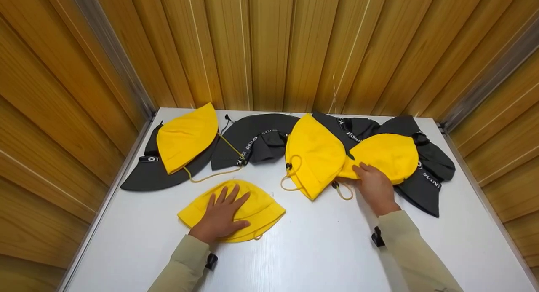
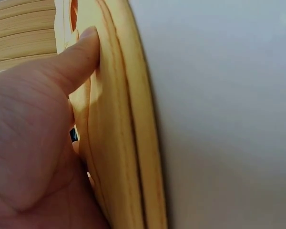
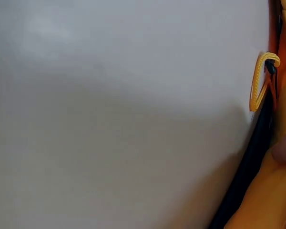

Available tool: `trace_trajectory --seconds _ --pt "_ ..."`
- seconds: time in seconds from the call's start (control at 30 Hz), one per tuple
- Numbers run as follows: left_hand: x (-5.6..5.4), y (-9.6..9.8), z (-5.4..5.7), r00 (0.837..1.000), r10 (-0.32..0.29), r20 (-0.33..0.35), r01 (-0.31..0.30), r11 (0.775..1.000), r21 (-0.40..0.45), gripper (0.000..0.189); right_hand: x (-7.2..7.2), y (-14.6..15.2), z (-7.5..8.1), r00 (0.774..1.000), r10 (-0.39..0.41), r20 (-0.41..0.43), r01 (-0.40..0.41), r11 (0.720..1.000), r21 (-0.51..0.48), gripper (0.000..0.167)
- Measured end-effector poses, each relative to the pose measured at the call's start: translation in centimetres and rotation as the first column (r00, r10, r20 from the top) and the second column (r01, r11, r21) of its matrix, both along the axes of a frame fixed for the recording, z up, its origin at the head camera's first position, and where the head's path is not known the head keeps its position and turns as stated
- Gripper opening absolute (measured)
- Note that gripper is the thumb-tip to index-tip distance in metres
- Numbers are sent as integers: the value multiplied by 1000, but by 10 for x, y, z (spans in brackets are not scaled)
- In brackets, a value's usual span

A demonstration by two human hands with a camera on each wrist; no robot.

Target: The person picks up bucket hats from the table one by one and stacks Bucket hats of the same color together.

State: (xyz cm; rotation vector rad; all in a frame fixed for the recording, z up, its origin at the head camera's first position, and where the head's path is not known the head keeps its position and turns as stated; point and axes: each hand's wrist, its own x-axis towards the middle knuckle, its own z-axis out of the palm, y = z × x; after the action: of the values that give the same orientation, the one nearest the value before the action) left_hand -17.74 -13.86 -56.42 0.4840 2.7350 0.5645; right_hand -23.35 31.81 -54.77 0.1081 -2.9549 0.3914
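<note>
My left hand lies with fingers spread on a yellow bucket hat, which is folded flat near the front. In the left wrist view its thumb rests along the stitched yellow brim. Over on the right, my right hand pinches the lower left edge of another yellow hat, which overlaps black hats. A third yellow hat with a cord loop is immediately left of it. In the right wrist view only a fingertip shows against yellow cloth.
At the left, a yellow hat lies over a black hat, its cord trailing right. Another black hat sits mid-back, and more black hats lie at the right. Wooden panelled walls enclose the white table.
</note>
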Motion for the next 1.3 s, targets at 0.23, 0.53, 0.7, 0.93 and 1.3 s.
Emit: trace_trajectory --seconds 0.23,0.53,0.7,0.93,1.3 --pt "0 -1 -1 1000 -11 -10 11 1000 -7 81 4 7 8 998 -24 -56 21 998 -58 45" --pt "1 -2 -2 1000 -11 -19 11 1000 26 81 4 17 34 974 -72 -213 47 992 -117 37" --pt "1 -2 -4 1000 -12 -25 13 999 31 80 3 23 54 953 -93 -288 46 985 -168 37" --pt "1 -4 -6 999 -11 -38 12 1000 23 80 7 29 82 922 -94 -375 4 972 -233 44" --pt "4 21 17 998 60 -5 -60 998 -37 84 30 17 131 902 -139 -409 -19 933 -358 35"
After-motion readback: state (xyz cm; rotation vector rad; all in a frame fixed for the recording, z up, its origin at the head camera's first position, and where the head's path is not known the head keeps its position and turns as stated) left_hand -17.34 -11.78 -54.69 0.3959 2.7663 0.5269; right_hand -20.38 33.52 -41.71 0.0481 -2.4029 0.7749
